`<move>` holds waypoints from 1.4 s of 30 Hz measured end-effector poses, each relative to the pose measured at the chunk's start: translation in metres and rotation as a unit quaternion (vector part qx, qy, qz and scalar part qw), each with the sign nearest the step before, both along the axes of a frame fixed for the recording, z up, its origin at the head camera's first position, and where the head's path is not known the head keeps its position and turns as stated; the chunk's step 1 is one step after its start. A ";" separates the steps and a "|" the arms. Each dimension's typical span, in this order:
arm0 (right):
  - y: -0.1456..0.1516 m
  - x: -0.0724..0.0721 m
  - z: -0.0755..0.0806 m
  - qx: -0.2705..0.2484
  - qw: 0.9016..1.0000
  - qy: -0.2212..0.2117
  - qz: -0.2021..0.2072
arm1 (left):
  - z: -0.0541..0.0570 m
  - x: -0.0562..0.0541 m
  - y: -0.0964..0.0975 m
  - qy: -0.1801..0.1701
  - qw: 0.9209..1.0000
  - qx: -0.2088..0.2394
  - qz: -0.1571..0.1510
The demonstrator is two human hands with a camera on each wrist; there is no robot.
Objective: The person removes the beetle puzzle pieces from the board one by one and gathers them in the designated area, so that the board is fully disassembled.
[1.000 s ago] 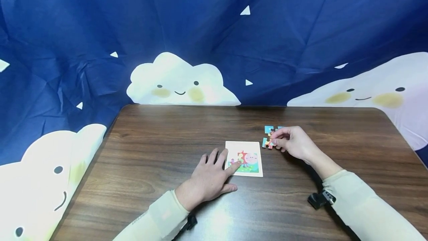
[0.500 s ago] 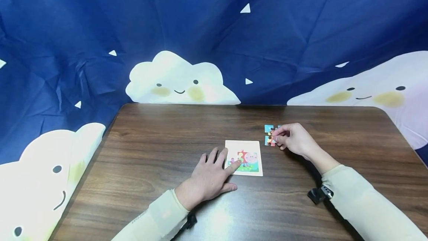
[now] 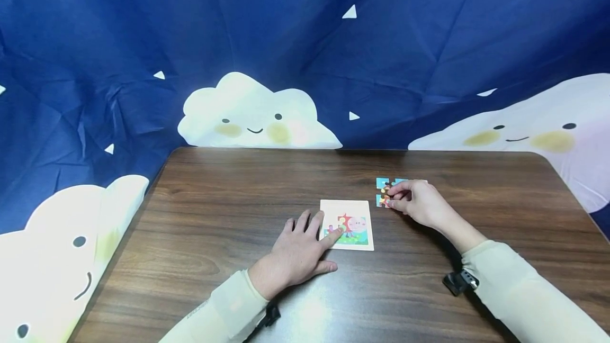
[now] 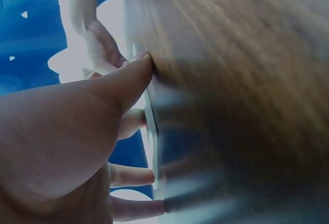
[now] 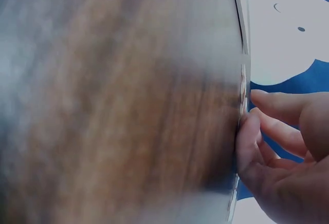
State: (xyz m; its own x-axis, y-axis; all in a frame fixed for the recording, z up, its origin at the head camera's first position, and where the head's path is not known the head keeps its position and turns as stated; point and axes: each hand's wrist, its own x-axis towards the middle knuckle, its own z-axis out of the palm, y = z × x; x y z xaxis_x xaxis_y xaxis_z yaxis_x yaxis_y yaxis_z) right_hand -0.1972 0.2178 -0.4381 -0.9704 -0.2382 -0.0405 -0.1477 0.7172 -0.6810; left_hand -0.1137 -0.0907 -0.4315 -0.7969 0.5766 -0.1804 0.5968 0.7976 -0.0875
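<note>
In the head view my left hand (image 3: 297,258) lies with fingers spread, its index fingertip on a pale square puzzle board (image 3: 332,208). The board's lower right bears joined pieces that make up a pink pig in red over green. Up and to the right, a small cluster of blue-edged jigsaw pieces (image 3: 382,182) lies on the table. My right hand (image 3: 419,202) has thumb and index finger bent together on a red and blue puzzle piece (image 3: 381,201) at the cluster's near side. The hand hides the cluster's right part. The right wrist view shows the thumb (image 5: 249,136) low at the pieces' edge.
The brown wooden table (image 3: 229,189) ends at a rounded far edge, with a blue curtain (image 3: 305,25) printed with white clouds behind it. A small black wrist camera (image 3: 459,282) sits by the right sleeve.
The red and blue piece, tilted and apart a second ago, has turned straight and moved up against the others. My right hand has shifted only slightly; the left has stayed put.
</note>
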 end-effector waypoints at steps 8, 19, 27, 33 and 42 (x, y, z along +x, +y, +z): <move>-0.004 0.001 0.000 0.040 0.999 0.026 0.013 | -0.001 0.001 -0.002 0.006 1.000 0.008 -0.006; -0.005 0.001 -0.001 0.026 0.999 0.026 0.014 | -0.004 0.002 -0.005 0.024 0.999 0.021 -0.016; -0.003 0.002 -0.003 0.027 0.999 0.026 0.016 | -0.003 0.002 -0.006 0.013 0.999 0.026 -0.015; -0.006 0.006 0.000 0.031 0.999 0.042 0.002 | -0.003 0.001 -0.006 0.020 0.999 0.032 -0.023; -0.024 0.013 0.011 0.022 0.999 0.037 0.023 | 0.000 -0.001 0.009 0.009 0.999 0.044 -0.018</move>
